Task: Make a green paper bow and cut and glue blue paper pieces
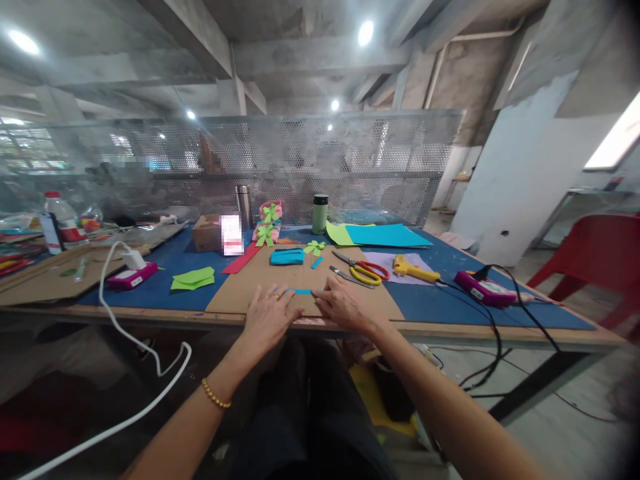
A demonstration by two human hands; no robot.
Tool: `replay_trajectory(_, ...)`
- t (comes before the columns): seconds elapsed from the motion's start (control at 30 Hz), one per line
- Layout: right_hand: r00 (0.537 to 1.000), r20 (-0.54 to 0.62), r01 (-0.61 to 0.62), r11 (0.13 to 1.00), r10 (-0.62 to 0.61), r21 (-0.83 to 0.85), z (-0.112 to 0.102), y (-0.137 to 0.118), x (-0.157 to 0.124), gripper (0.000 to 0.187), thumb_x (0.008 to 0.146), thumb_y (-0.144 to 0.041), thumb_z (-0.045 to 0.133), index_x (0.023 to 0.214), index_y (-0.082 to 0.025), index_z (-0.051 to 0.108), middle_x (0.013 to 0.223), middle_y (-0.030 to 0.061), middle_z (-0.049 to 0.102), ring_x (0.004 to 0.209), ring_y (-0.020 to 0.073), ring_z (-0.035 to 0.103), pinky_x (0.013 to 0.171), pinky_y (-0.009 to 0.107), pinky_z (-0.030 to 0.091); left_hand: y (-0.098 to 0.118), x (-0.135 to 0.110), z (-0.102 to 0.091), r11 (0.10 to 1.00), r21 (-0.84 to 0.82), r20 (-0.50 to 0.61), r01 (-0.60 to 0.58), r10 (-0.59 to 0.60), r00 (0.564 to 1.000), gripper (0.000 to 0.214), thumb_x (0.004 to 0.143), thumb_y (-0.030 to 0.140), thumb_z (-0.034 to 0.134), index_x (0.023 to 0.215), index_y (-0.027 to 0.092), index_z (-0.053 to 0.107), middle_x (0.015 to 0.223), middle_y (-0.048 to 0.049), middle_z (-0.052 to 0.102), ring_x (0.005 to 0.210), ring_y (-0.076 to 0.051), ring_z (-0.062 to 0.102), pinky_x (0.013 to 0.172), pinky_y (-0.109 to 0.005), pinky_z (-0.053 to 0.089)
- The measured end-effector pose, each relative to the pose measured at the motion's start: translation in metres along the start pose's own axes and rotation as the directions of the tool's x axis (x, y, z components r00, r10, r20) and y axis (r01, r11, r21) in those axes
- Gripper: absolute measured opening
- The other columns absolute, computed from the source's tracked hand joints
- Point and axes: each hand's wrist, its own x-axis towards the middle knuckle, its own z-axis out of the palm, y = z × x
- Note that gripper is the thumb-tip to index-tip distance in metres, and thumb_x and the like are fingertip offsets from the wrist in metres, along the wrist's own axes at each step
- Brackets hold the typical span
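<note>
A narrow blue paper strip [303,291] lies on the brown cardboard sheet [230,297], stretched between my two hands. My left hand [270,310] rests flat at the strip's left end, fingers stretched forward and thumb apart. At the right end, my right hand [343,305] has its fingers curled in, with the fingertips closed on the strip. Just beyond are a folded blue paper piece [287,257], a short blue strip [317,263] and a green paper bow [315,248]. Red-and-yellow scissors [367,268] and a yellow-handled cutting tool [361,280] lie beside my right hand.
A yellow glue gun [415,269] sits on purple paper, its cable running to a purple power strip [484,288]. Behind stand a green bottle [320,215], blue sheets [387,235] and pink pieces with green bows [267,233]. Green paper [193,278] and another power strip [133,275] lie left.
</note>
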Motion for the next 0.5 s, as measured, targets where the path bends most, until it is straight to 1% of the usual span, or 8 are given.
replay_trajectory(0.1, 1.0, -0.003, -0.001, 1.0, 0.001, -0.003, 0.001, 0.0, 0.0, 0.03, 0.103, -0.031, 0.05, 0.108, -0.018, 0.077, 0.096, 0.0094, 0.055, 0.095, 0.022, 0.051, 0.086, 0.033, 0.039, -0.022, -0.006, -0.005, 0.997, 0.077, -0.018, 0.019, -0.018, 1.0, 0.053, 0.102, 0.056, 0.036, 0.137, 0.025, 0.062, 0.146, -0.0107, 0.059, 0.137, -0.034, 0.051, 0.117, -0.061, 0.027)
replay_trajectory(0.2, 1.0, 0.0, -0.006, 0.999, 0.006, -0.038, 0.0, -0.001, 0.001, 0.03, 0.103, -0.032, 0.05, 0.11, -0.019, 0.077, 0.096, 0.0097, 0.056, 0.092, 0.022, 0.051, 0.083, 0.033, 0.039, -0.029, -0.009, -0.009, 0.989, 0.143, -0.015, 0.029, -0.027, 1.0, 0.055, 0.102, 0.057, 0.037, 0.138, 0.024, 0.062, 0.147, -0.0127, 0.058, 0.139, -0.037, 0.049, 0.116, -0.061, 0.028)
replay_trajectory(0.27, 1.0, 0.013, -0.006, 0.998, 0.007, -0.064, -0.003, -0.002, 0.003, 0.03, 0.103, -0.032, 0.05, 0.108, -0.02, 0.077, 0.094, 0.0099, 0.056, 0.09, 0.0222, 0.052, 0.081, 0.033, 0.038, -0.023, -0.008, -0.01, 0.982, 0.185, -0.042, 0.048, -0.041, 0.998, 0.057, 0.1, 0.058, 0.041, 0.135, 0.021, 0.064, 0.148, -0.0159, 0.056, 0.139, -0.04, 0.046, 0.116, -0.062, 0.026)
replay_trajectory(0.33, 1.0, 0.029, -0.003, 0.996, 0.006, -0.088, -0.005, -0.003, 0.004, 0.031, 0.102, -0.031, 0.05, 0.105, -0.019, 0.078, 0.092, 0.0103, 0.057, 0.089, 0.0226, 0.052, 0.08, 0.033, 0.038, -0.009, -0.003, -0.012, 0.981, 0.189, -0.094, 0.04, -0.022, 0.995, 0.058, 0.098, 0.059, 0.047, 0.133, 0.017, 0.064, 0.149, -0.0192, 0.054, 0.139, -0.041, 0.045, 0.116, -0.061, 0.025)
replay_trajectory(0.37, 0.999, 0.039, 0.007, 0.995, -0.003, -0.099, -0.006, -0.003, 0.004, 0.031, 0.102, -0.03, 0.05, 0.104, -0.019, 0.078, 0.091, 0.0105, 0.057, 0.089, 0.0231, 0.052, 0.08, 0.034, 0.038, -0.001, 0.001, -0.012, 0.986, 0.169, -0.117, 0.017, 0.003, 0.993, 0.057, 0.097, 0.057, 0.05, 0.133, 0.016, 0.064, 0.148, -0.0199, 0.054, 0.138, -0.041, 0.045, 0.116, -0.06, 0.026)
replay_trajectory(0.4, 0.999, 0.046, 0.018, 0.994, -0.013, -0.111, -0.006, -0.003, 0.005, 0.03, 0.102, -0.03, 0.051, 0.103, -0.018, 0.078, 0.09, 0.0107, 0.057, 0.089, 0.0236, 0.052, 0.08, 0.034, 0.038, 0.008, 0.004, -0.012, 0.99, 0.132, -0.117, -0.039, 0.054, 0.992, 0.055, 0.097, 0.055, 0.051, 0.134, 0.016, 0.062, 0.147, -0.0196, 0.054, 0.136, -0.039, 0.047, 0.114, -0.057, 0.03)
replay_trajectory(0.47, 0.998, 0.057, 0.044, 0.99, -0.037, -0.13, -0.005, -0.002, 0.005, 0.028, 0.1, -0.031, 0.054, 0.102, -0.017, 0.078, 0.088, 0.0111, 0.058, 0.09, 0.0248, 0.052, 0.08, 0.035, 0.039, 0.023, 0.01, -0.01, 0.988, 0.047, -0.064, -0.147, 0.15, 0.987, 0.048, 0.099, 0.052, 0.049, 0.13, 0.019, 0.063, 0.138, -0.0168, 0.06, 0.126, -0.032, 0.054, 0.107, -0.049, 0.038)
replay_trajectory(0.5, 0.997, 0.061, 0.056, 0.989, -0.048, -0.134, -0.003, -0.001, 0.006, 0.027, 0.099, -0.032, 0.055, 0.101, -0.017, 0.078, 0.088, 0.0115, 0.058, 0.091, 0.0253, 0.052, 0.081, 0.035, 0.039, 0.028, 0.013, -0.009, 0.985, 0.018, -0.039, -0.174, 0.175, 0.984, 0.046, 0.1, 0.052, 0.047, 0.129, 0.019, 0.063, 0.133, -0.0152, 0.063, 0.121, -0.03, 0.056, 0.102, -0.046, 0.04)
